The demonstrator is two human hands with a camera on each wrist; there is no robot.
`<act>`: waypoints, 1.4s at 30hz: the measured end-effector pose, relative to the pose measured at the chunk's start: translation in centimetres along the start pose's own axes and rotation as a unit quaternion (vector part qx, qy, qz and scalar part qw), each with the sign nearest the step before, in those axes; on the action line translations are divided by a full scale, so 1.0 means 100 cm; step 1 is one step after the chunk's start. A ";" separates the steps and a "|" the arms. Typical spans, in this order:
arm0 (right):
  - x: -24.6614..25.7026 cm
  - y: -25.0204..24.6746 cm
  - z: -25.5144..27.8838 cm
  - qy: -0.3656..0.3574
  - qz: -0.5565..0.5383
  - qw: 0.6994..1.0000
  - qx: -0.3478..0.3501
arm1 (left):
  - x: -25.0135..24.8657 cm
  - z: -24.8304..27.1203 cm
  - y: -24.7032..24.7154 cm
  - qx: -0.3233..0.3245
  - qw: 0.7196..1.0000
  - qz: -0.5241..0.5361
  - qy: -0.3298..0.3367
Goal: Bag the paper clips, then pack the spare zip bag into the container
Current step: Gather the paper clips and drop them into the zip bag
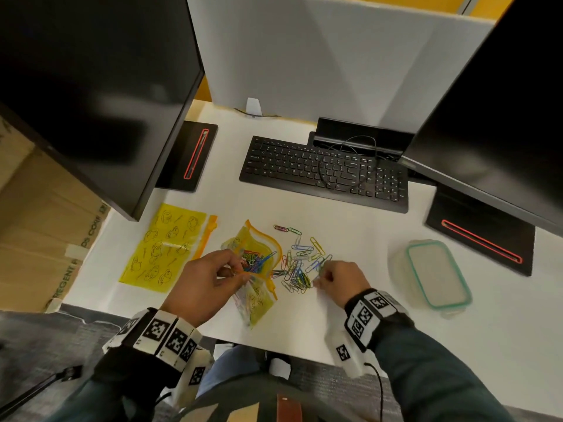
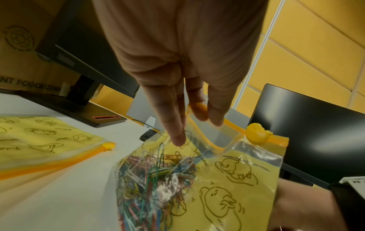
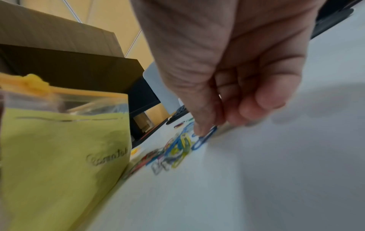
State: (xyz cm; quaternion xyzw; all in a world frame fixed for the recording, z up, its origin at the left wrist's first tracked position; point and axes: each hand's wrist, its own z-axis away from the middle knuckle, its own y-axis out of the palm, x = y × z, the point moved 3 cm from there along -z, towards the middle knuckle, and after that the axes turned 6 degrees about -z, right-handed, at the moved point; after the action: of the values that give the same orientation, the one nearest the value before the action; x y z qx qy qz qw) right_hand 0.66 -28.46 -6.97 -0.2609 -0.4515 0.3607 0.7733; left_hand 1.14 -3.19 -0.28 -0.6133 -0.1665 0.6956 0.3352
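My left hand [image 1: 210, 278] holds a yellow zip bag [image 1: 254, 269] by its orange rim, mouth open; fingers [image 2: 215, 112] curl over the rim [image 2: 199, 125]. Coloured paper clips [image 2: 154, 179] fill its bottom. More loose paper clips [image 1: 300, 263] lie scattered on the white desk [image 1: 350, 300] just right of the bag. My right hand [image 1: 338, 280] reaches into that pile, fingertips [image 3: 201, 131] pinching a blue clip [image 3: 203, 139]. A second, flat yellow zip bag [image 1: 166, 248] lies to the left. The clear container with a teal-rimmed lid [image 1: 432, 275] stands at the right.
A black keyboard [image 1: 323, 172] lies behind the clips. Two dark monitors [image 1: 91, 86] overhang the desk on left and right, with black stands [image 1: 478, 239]. Cardboard boxes [image 1: 36, 223] stand off the left edge. The desk's front edge runs near my wrists.
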 end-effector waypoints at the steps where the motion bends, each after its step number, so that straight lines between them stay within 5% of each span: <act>1: 0.000 -0.005 -0.002 -0.004 -0.020 0.999 -0.037 | 0.000 0.000 -0.001 -0.001 1.000 -0.001 -0.001; 3: -0.003 -0.013 -0.002 0.006 -0.042 0.996 -0.077 | 0.002 0.001 -0.002 -0.005 1.000 -0.007 -0.007; 7: -0.001 -0.003 0.000 0.058 -0.016 0.998 -0.025 | 0.009 0.004 -0.006 -0.014 1.000 -0.003 -0.027; 12: 0.037 0.024 -0.004 -0.007 0.033 0.999 0.010 | 0.013 0.007 -0.009 -0.017 0.999 0.002 -0.035; 20: 0.054 0.026 -0.008 -0.060 0.077 0.995 -0.030 | 0.012 0.006 -0.008 -0.013 1.000 -0.003 -0.024; 28: 0.053 -0.022 0.000 -0.048 -0.115 0.986 -0.112 | 0.009 0.002 -0.004 -0.001 1.000 -0.011 0.000; 33: 0.112 -0.031 0.011 -0.136 -0.146 0.979 -0.023 | 0.003 -0.001 0.000 0.001 1.000 -0.017 0.012; 36: 0.123 -0.025 0.006 -0.131 -0.142 0.981 0.010 | 0.003 -0.001 -0.001 -0.003 1.000 -0.014 0.020; 39: 0.102 -0.029 -0.010 -0.092 -0.172 0.980 -0.044 | 0.007 0.000 -0.004 -0.009 1.000 -0.011 0.016; 42: 0.065 -0.020 -0.037 -0.023 -0.047 0.998 -0.045 | 0.012 0.004 -0.007 -0.016 1.000 -0.001 0.005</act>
State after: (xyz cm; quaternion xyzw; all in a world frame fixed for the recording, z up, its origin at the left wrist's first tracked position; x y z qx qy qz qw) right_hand 6.76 -24.75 -3.87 -0.2655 -0.4966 0.3087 0.7666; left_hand 0.94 -1.87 -0.65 -0.6224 -0.1765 0.6892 0.3265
